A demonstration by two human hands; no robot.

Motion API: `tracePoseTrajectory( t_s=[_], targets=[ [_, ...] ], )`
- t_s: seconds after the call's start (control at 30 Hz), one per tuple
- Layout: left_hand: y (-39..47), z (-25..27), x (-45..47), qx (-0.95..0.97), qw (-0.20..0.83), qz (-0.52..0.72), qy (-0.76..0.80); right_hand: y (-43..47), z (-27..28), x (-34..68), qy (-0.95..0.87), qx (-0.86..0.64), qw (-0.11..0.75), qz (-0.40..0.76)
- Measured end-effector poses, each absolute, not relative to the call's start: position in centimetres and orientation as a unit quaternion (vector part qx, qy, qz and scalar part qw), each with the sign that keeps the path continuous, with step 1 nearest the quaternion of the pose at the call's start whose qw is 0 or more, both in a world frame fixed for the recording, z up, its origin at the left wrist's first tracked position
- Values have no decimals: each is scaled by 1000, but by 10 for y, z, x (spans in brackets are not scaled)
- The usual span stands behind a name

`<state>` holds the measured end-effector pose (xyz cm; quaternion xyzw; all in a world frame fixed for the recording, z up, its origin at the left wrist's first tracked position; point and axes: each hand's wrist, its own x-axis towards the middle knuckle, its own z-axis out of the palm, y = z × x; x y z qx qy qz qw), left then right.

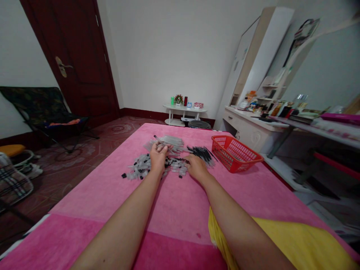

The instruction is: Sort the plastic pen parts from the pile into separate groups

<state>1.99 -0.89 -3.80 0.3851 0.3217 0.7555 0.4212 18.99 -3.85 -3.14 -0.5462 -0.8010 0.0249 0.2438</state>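
Note:
My left hand (159, 156) is closed around a thin, clear pen barrel (159, 140) with a dark end, which points up and to the left. Under and beside it lies a pile of clear pen caps (137, 166) with black ends. My right hand (196, 166) reaches down at the right side of this pile, its fingers drawn together; what they pinch is too small to make out. Beyond both hands, many clear pen barrels (174, 142) lie in a bundle. Black-tipped pen pieces (203, 154) are heaped just past my right hand.
A red plastic basket (236, 154) stands right of the pen pieces. Pink cloth (112, 198) covers the surface, and yellow fabric (295, 240) lies by my right forearm. A dressing table (253, 122) is at right, a folding chair (47, 108) at left.

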Motion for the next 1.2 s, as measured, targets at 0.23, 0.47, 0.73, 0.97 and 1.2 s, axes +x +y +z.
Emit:
tracePoseTrajectory(
  t_s=[0.23,0.47,0.73,0.97,1.2],
  targets=[
    [-12,-31,21,293,530,738,299,-30,-27,187,-569,-515,549,331],
    [-14,-30,29,278,569,714,298,-35,-21,184,-363,-398,630,559],
    [-18,-26,38,270,585,711,282,-38,-22,176,-441,-391,614,525],
    [-22,-23,43,256,593,705,294,-45,-14,170,-569,-443,595,355],
    [-23,-24,47,267,606,687,298,-47,-8,170,-537,-467,604,360]
  ],
)
